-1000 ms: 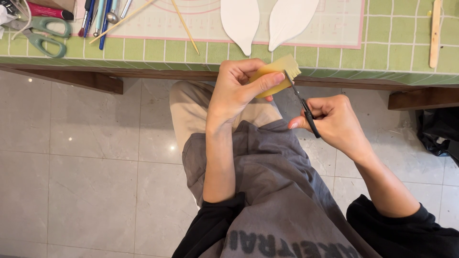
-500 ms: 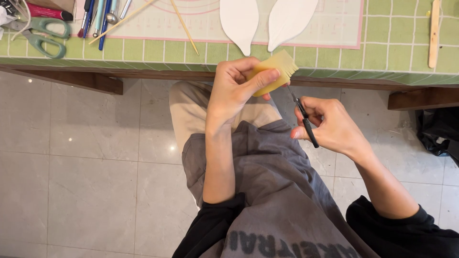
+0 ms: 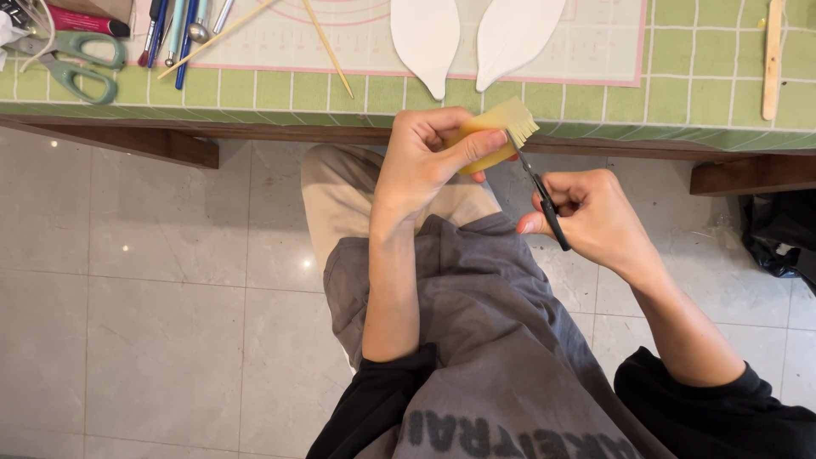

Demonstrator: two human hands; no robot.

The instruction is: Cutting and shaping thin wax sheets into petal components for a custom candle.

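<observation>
The folded yellow paper strip (image 3: 491, 136) sits pinched in the left hand (image 3: 422, 166) just below the green-checked desk (image 3: 697, 110) – its upper edge already fringed, the rest uncut. The right hand (image 3: 595, 217) grips small black scissors (image 3: 541, 191) at that edge.

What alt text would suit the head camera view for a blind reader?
A left hand holds a yellow fringed strip while the right hand snips it with small black scissors, below a green checked table bearing two white petal shapes.

A folded yellow strip (image 3: 493, 136) with a fringed top edge meets small black scissors (image 3: 541, 194), blades at the fringe.
</observation>
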